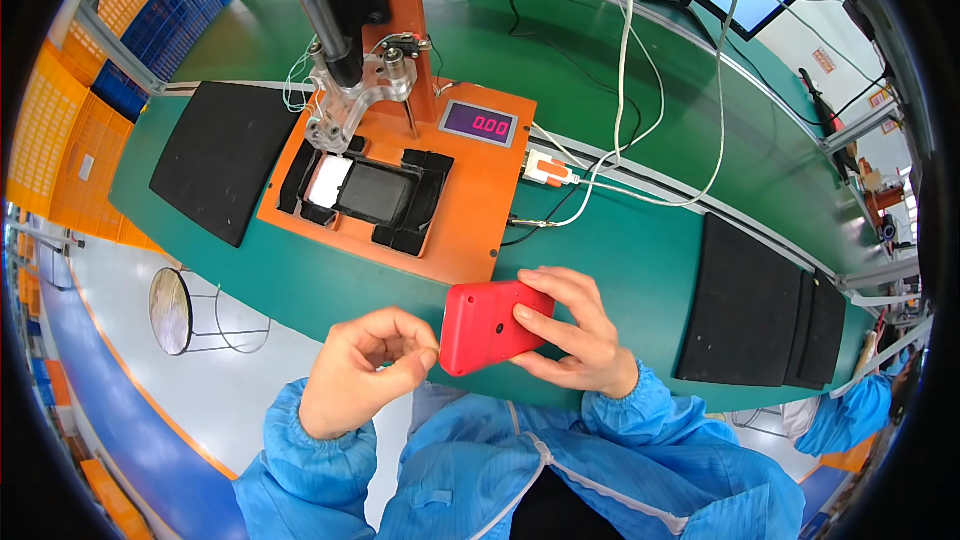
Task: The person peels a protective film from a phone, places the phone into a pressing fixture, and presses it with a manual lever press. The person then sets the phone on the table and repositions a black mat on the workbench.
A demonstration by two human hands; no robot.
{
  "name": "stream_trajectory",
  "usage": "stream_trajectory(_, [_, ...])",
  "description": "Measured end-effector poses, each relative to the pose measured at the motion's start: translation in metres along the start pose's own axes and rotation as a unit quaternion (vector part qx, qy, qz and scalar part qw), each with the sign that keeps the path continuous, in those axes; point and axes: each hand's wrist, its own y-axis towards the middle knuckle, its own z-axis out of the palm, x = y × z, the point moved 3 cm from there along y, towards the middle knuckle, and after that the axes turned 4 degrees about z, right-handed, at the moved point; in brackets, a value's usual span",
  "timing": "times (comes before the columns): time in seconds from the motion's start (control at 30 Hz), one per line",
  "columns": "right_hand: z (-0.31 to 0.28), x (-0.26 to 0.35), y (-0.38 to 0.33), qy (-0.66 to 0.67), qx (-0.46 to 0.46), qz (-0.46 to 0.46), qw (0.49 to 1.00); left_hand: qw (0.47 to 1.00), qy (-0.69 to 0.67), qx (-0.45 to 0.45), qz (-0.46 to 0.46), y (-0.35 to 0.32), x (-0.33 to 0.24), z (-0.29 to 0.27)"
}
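Red handheld device (492, 325) gripped in right hand (575, 335) at lower centre, left hand (365, 370) fingers pinched together touching its left edge, orange press fixture (470, 210) above on green bench (620, 260)

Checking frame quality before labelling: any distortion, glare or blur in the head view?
Head view: strong fisheye, the green table edge bows and the corners go black. Lighting is even with soft shadows; mild glare on the white part in the orange fixture. The right hand holding the red device and the left hand are sharp; the rim is smeared.
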Motion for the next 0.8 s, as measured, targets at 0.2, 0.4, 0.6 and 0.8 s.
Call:
stream_trajectory(0.2, [-0.002, -0.001, 0.0, 0.046, 0.008, 0.016, 0.999, 0.997, -0.07, 0.016, 0.007, -0.001, 0.002, 0.004])
stream_trajectory(0.4, [-0.001, -0.001, 0.001, 0.148, 0.066, 0.088, 0.983, 0.996, -0.085, 0.015, 0.036, 0.002, 0.006, 0.005])
stream_trajectory(0.6, [0.006, -0.004, -0.006, 0.301, 0.106, 0.164, 0.933, 0.992, -0.085, -0.04, 0.084, 0.004, 0.006, 0.02])
stream_trajectory(0.8, [0.006, -0.004, -0.008, 0.358, 0.097, 0.197, 0.907, 0.988, -0.07, -0.073, 0.115, 0.004, 0.009, 0.023])
